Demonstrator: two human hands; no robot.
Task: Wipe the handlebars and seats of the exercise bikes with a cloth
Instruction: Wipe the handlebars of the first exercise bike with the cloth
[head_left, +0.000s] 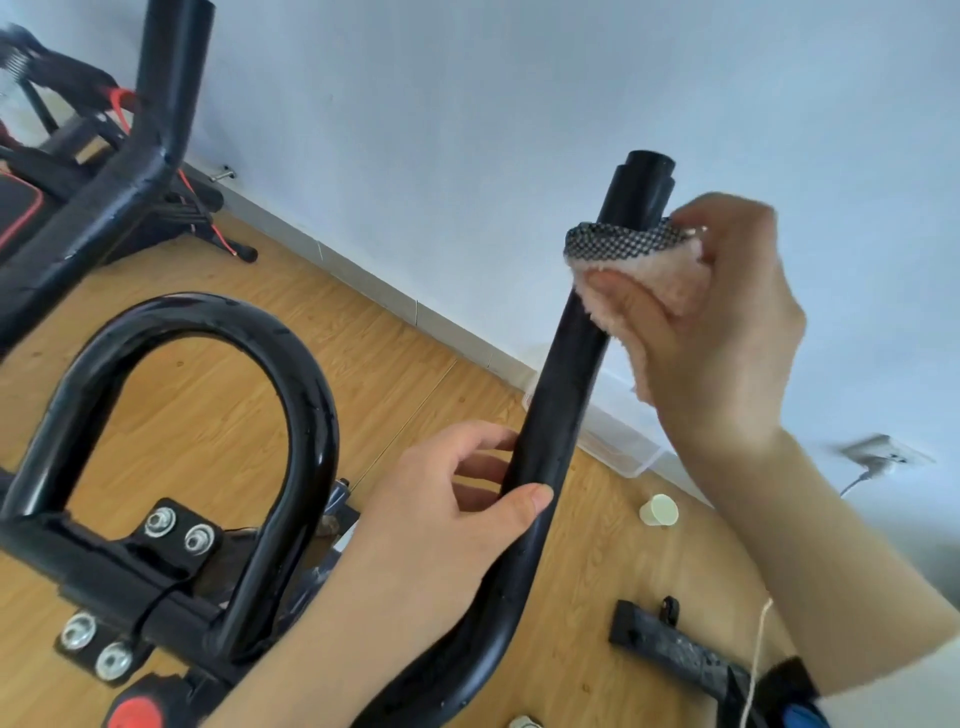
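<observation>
Two hands in view, one cloth, four bolts on the black clamp plates. Your left hand (447, 525) grips the right handlebar (558, 395) low on its shaft, thumb across the front, fingers (483, 457) curled round the back. Higher up, your right hand (727, 317) pinches the pink fleecy cloth (649, 270) against the same bar just below its end cap, fingers clamped on the cloth, checkered edge wrapped round the tube. The loop bar (306, 415) sits left. One pale cup (658, 510) lies on the wooden floor (208, 395); a second bike's frame (156, 145) stands further off by the wall
</observation>
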